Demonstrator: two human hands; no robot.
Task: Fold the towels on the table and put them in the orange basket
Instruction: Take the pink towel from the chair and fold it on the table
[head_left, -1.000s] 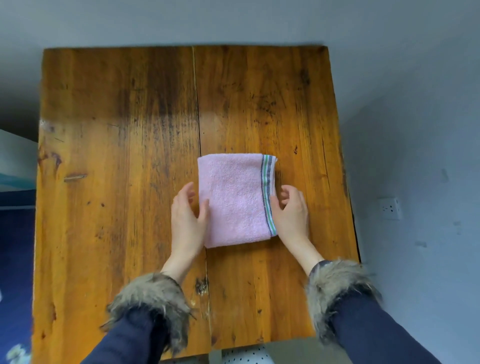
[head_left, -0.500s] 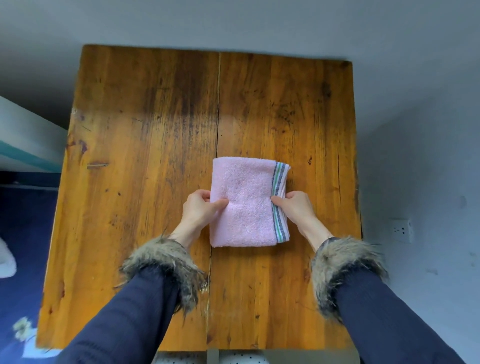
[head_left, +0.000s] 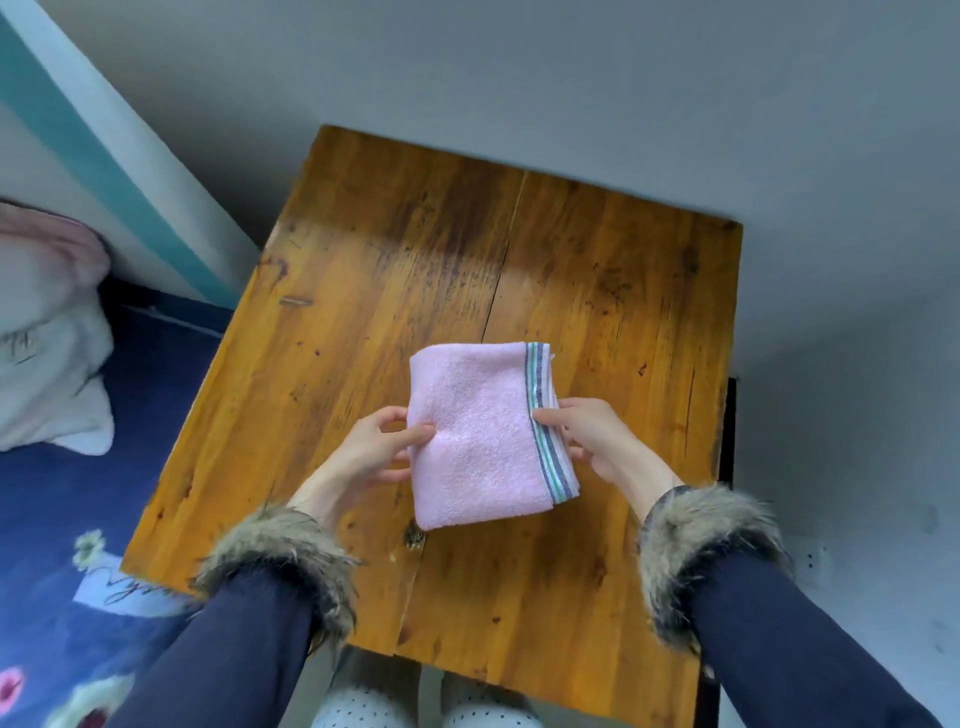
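Note:
A folded pink towel (head_left: 480, 436) with a striped band along its right edge is held just above the wooden table (head_left: 363, 291). My left hand (head_left: 371, 449) pinches its left edge, thumb on top and fingers underneath. My right hand (head_left: 597, 439) grips the striped right edge the same way. The towel's near end hangs slightly lifted off the wood. No orange basket is in view.
A bed with a dark blue flowered cover (head_left: 62, 519) and a white and pink pillow (head_left: 47, 332) lies to the left of the table. Grey walls run behind and to the right, with a socket (head_left: 815, 556) low on the right wall.
Both hands went from resting beside the towel to gripping its left and right edges and lifting it. My view has swung left, so the bed shows.

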